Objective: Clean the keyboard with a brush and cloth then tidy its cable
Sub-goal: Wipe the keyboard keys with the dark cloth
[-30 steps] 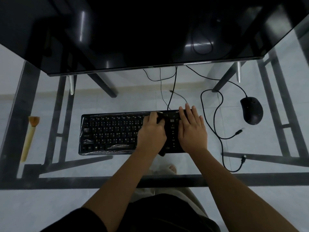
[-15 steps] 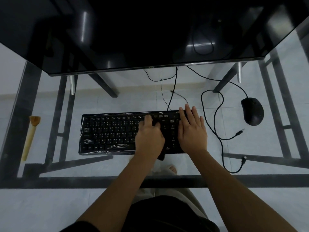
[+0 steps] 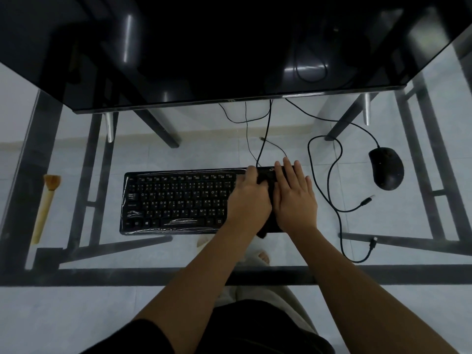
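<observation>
- Two bare forearms reach forward over the glass table (image 3: 178, 154) to the right end of the keyboard (image 3: 178, 200).
- The left hand (image 3: 249, 198) bears down on a dark cloth (image 3: 267, 181), fingers bent over it and holding it against the keys. A corner of the cloth hangs past the keyboard's near edge.
- The right hand (image 3: 293, 198) lies flat beside it, fingers straight and spread, gripping nothing.
- A wooden-handled brush (image 3: 46, 208) lies alone at the table's left edge, well apart from the keyboard.
- A loose cord (image 3: 367, 201) loops to the right of the hands; further right sits a mouse (image 3: 387, 168).
- A thin cable (image 3: 265, 131) runs from the keyboard's back edge to the dark monitor (image 3: 204, 47).
</observation>
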